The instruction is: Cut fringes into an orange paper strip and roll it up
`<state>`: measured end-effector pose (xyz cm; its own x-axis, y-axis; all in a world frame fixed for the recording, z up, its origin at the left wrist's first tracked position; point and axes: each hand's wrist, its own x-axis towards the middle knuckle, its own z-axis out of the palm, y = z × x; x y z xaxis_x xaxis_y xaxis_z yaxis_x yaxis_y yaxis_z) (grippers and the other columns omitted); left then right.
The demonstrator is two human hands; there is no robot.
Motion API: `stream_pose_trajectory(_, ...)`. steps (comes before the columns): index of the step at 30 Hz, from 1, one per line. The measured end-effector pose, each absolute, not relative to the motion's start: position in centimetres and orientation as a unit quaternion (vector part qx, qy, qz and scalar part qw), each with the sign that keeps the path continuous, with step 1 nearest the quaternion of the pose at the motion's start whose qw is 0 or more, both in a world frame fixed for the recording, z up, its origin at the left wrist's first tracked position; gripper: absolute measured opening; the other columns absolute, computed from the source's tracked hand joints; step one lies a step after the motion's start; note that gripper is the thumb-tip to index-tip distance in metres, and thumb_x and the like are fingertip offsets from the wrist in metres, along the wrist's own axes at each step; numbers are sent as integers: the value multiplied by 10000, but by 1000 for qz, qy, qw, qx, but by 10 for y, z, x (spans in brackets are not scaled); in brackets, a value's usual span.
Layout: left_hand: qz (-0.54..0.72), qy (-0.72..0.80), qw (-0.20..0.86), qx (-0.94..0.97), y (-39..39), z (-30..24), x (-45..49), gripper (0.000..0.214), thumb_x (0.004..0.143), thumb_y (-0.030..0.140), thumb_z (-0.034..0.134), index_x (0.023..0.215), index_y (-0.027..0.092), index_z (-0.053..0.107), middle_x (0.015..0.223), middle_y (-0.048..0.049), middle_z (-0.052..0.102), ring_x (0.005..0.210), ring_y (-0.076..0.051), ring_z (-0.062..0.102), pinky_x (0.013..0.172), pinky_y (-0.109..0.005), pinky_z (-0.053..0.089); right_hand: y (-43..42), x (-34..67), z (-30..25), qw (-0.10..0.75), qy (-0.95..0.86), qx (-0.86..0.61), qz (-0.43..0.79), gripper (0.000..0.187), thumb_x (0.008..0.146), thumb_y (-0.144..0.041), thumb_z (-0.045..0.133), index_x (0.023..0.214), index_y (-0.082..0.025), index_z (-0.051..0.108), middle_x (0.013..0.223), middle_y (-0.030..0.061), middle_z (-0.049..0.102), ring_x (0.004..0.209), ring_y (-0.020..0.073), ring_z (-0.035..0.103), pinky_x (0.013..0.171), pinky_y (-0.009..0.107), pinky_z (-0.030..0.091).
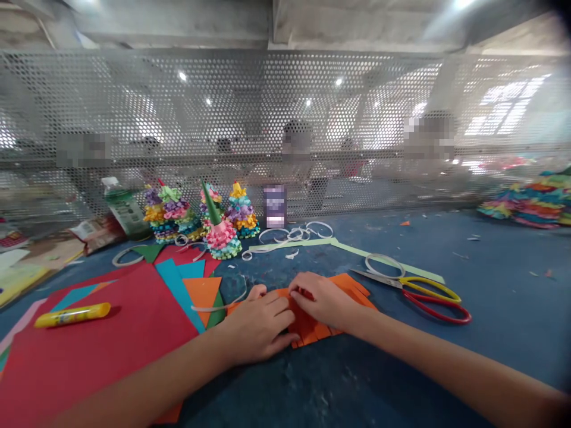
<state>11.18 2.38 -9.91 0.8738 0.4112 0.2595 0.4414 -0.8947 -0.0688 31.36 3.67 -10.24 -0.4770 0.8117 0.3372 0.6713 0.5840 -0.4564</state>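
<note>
A sheet of orange paper (307,329) lies on the table in front of me, with slits cut along its edges to make a fringe. My left hand (261,324) rests over its left part, fingers bent and closed on the paper. Beside it, my right hand (323,300) pinches the paper near its middle with thumb and fingers curled. Both hands almost touch, and they cover part of the sheet. To the right lie scissors (414,291) with one yellow and one red handle, blades slightly apart.
At left, a yellow glue stick (74,315) lies on red paper (129,333) over other coloured sheets. Behind stand several curled-paper cones (223,238), a green bottle (127,208) and a phone (274,205). White strips (285,238) lie before a perforated metal screen (375,107); people are beyond.
</note>
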Motion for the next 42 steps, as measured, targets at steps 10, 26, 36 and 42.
stream_pose_trajectory(10, -133, -174, 126, -967, 23, -100, 113, 276, 950, 409, 433, 838, 188, 553, 833, -16, 622, 846, -188, 538, 750, -350, 275, 29, 312, -96, 325, -823, -447, 129, 151, 858, -161, 445, 811, -205, 581, 806, 24, 628, 736, 154, 568, 667, 276, 438)
stream_pose_trajectory(26, -180, -245, 129, -944, 27, -101, 109, 257, 977, 291, 350, 842, 180, 539, 796, -18, 585, 756, -177, 483, 735, -352, 289, -1, 310, -96, 323, -833, -414, 177, 124, 830, -141, 475, 756, -181, 567, 694, 2, 577, 624, 125, 508, 587, 244, 393)
stream_pose_trajectory(36, -198, -295, 89, -931, 32, -101, 106, 348, 1002, 346, 266, 830, 186, 522, 806, -5, 577, 764, -168, 497, 749, -338, 303, 8, 305, -110, 333, -787, -432, 288, 92, 852, -257, 536, 831, -184, 587, 652, -26, 554, 579, 111, 492, 529, 227, 371)
stream_pose_trajectory(42, -224, -293, 108, -923, 28, -100, 106, 279, 997, 313, 302, 909, 186, 534, 853, -9, 595, 782, -166, 498, 774, -335, 309, 12, 305, -112, 347, -778, -421, 311, 73, 826, -209, 520, 768, -182, 554, 646, -31, 551, 577, 103, 493, 521, 218, 369)
